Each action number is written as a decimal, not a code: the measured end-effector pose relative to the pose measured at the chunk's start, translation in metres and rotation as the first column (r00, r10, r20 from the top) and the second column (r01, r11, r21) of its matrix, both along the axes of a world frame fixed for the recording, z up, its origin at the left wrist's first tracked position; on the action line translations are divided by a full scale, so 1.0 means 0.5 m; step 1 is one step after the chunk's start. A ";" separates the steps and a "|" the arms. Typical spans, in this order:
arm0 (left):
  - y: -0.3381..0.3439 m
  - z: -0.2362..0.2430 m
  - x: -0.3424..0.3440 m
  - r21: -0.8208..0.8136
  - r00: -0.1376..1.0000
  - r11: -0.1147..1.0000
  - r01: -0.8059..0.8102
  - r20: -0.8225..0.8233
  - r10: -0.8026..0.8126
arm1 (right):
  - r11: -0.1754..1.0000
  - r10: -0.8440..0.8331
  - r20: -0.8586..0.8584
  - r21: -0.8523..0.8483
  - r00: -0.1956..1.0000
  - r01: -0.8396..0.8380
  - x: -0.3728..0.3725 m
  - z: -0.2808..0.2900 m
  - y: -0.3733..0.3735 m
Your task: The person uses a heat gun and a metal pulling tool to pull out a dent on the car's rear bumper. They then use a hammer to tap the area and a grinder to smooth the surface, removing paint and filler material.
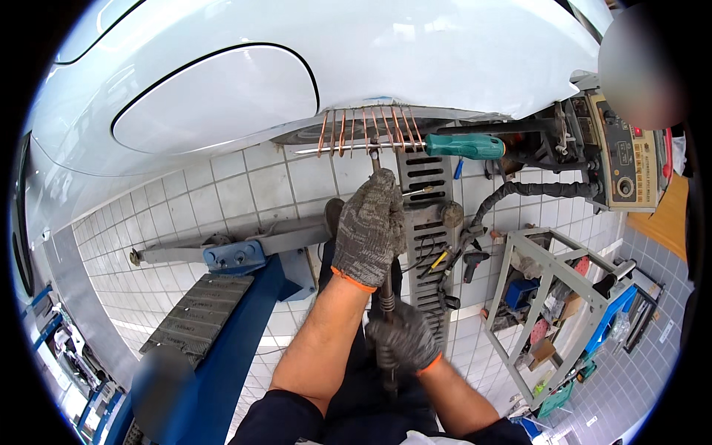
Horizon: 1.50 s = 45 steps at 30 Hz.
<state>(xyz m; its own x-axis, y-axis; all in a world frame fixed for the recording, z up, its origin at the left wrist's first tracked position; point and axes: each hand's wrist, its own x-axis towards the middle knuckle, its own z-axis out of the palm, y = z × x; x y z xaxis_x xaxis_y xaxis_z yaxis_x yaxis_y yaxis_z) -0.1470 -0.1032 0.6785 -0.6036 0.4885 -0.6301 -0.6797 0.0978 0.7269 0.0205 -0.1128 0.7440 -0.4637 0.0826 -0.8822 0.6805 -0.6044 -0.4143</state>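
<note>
My gloved left hand (369,231) is wrapped round the upper part of a slide hammer (387,293), close below its hook. Lower on the same tool, my gloved right hand (404,337) closes round it, slightly smeared by motion. The hook end (374,154) meets the shaft of a green-handled screwdriver (463,146). That shaft runs sideways through a row of several copper pull pins (343,133), which hang from the lower edge of a white car body panel (371,67). Part of the hammer is hidden by both gloves.
A blue lift post (222,356) with a grey arm (285,239) stands left. To the right are a control-panel machine (627,163) with a black cable (512,194), and a grey metal cart (549,282) of tools. A floor grate (426,297) carries loose tools.
</note>
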 end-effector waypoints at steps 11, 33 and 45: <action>-0.019 -0.019 0.008 0.022 0.994 0.999 0.036 -0.107 -0.033 | 0.928 0.096 0.050 0.357 0.994 -0.108 0.162 -0.082 -0.171; 0.005 -0.013 -0.020 0.032 0.998 0.999 -0.002 0.063 0.000 | 0.876 0.262 0.073 0.401 0.962 -0.268 0.178 -0.076 -0.147; -0.019 0.001 -0.026 0.031 0.997 0.999 0.016 -0.071 -0.014 | 0.907 0.168 -0.007 0.394 0.986 -0.151 0.168 -0.068 -0.172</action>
